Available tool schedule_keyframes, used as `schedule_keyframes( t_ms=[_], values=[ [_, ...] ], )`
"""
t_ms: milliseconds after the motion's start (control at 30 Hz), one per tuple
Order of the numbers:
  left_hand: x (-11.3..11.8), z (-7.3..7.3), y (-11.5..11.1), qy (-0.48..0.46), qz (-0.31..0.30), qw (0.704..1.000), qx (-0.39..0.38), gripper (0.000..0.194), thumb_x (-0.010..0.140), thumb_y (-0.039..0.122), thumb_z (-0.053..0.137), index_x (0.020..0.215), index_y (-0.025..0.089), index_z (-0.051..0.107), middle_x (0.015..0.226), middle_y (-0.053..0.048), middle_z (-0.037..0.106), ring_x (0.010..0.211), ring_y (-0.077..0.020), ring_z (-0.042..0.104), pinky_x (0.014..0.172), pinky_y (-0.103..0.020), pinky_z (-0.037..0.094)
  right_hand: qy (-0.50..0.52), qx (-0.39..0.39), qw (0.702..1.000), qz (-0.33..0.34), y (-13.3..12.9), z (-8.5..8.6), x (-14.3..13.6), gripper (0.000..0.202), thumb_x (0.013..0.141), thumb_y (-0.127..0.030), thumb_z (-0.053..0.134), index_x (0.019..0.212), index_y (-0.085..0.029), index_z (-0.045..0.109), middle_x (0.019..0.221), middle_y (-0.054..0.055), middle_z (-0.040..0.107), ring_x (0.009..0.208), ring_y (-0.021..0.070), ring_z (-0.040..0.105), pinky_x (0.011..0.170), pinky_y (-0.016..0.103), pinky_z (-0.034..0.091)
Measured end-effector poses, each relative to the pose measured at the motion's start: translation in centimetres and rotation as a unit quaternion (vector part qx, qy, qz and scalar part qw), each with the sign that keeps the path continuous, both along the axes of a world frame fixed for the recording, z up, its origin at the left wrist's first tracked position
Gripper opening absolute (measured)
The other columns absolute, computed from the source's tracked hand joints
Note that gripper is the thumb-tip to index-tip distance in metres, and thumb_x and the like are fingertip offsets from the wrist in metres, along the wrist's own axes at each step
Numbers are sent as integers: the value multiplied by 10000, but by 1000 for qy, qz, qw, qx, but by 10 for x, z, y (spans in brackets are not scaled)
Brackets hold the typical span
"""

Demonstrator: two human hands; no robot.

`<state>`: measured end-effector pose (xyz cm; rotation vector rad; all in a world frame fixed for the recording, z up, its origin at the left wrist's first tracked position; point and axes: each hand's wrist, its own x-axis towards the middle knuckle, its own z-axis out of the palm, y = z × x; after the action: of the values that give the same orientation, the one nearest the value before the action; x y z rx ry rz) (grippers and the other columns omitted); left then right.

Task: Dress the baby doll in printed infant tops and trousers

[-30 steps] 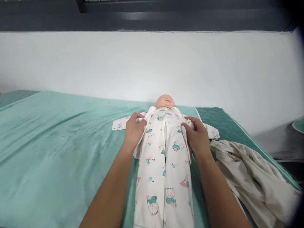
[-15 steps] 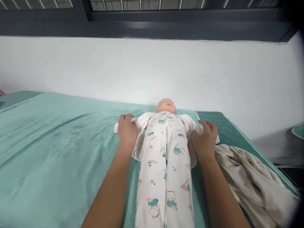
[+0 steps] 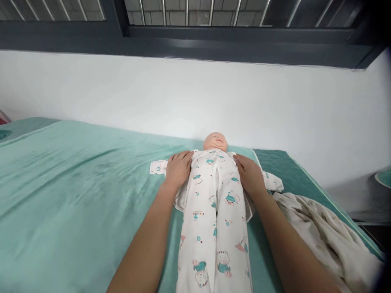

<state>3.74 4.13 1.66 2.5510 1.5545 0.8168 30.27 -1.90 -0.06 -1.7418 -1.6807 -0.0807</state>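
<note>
A doll with a pinkish head lies face up near the wall. White printed baby clothing covers its body and runs down toward me, with sleeves spread to both sides. My left hand rests on the left shoulder and upper sleeve, fingers stretched out flat. On the opposite shoulder lies my right hand, its fingers extended over the cloth. Both sleeve ends stick out beyond my hands. The doll's arms and legs are not visible.
A light green sheet covers the bed, with a darker green quilted cover at the right. Crumpled beige cloth lies by my right forearm. Behind stands a white wall below a dark window frame.
Both hands have moved inward from the sleeves to the shoulders of the clothing, and their fingers now lie flatter. More of each sleeve end shows. The view has shifted slightly.
</note>
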Motion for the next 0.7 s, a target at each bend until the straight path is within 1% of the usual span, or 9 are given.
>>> schedule_keyframes(
  t_ms=[100,233,300,367,467,533,600,667,700],
  values=[
    [-6,0,4,23,46,999,-5,433,985,251,320,1346,323,549,1281,-47,642,1153,-247,573,984,-410,391,-6,-34,998,-45,6,4,7,399,953,-329,361,1153,-240,695,1172,76,710,1054,268,632,933,429,447],
    [-15,0,11,23,124,991,-36,441,973,229,310,1304,306,591,1186,-57,687,1081,-258,611,903,-394,430,9,-117,985,-124,11,0,34,374,901,-325,399,1038,-248,738,1025,95,744,920,285,659,779,392,457],
    [-18,0,13,15,146,988,-54,438,972,228,309,1276,306,615,1154,-59,700,1048,-260,626,882,-395,440,37,-147,980,-130,11,-4,47,359,879,-316,414,1006,-255,744,994,89,747,917,284,661,767,380,457],
    [-19,0,14,7,147,988,-50,427,969,226,324,1263,301,624,1155,-67,697,1067,-264,620,889,-400,442,60,-153,979,-117,10,-7,54,359,876,-313,412,1011,-257,740,1006,80,745,943,282,659,792,382,466],
    [-16,1,13,-18,110,994,-3,430,941,167,354,1261,275,620,1241,-69,657,1165,-256,573,941,-402,431,35,-81,992,-94,3,-7,47,373,899,-303,389,1044,-233,726,1098,87,718,1037,286,632,900,421,462],
    [-12,3,11,-39,49,998,28,480,891,83,364,1255,262,621,1310,-50,622,1219,-229,540,1000,-391,410,-2,6,998,-70,-3,-3,35,383,903,-255,373,1077,-207,711,1179,104,680,1132,285,587,995,450,426],
    [-7,6,7,-47,-34,998,34,561,824,13,366,1260,264,613,1350,-19,600,1257,-195,512,1064,-372,376,-24,55,998,0,-9,3,23,414,874,-182,383,1177,-205,664,1286,102,623,1226,271,532,1062,454,392],
    [-3,7,4,-42,-96,994,17,640,776,-7,377,1317,279,563,1377,7,583,1283,-174,491,1121,-371,330,-37,41,993,101,-13,8,15,520,830,-132,414,1318,-232,562,1394,75,555,1289,257,489,1088,453,382],
    [-2,7,3,-36,-113,993,7,673,764,-4,386,1356,286,522,1392,13,572,1293,-171,482,1147,-381,300,-44,19,989,139,-14,9,13,580,814,-121,429,1376,-248,500,1430,64,527,1308,259,475,1091,463,382]
  ],
)
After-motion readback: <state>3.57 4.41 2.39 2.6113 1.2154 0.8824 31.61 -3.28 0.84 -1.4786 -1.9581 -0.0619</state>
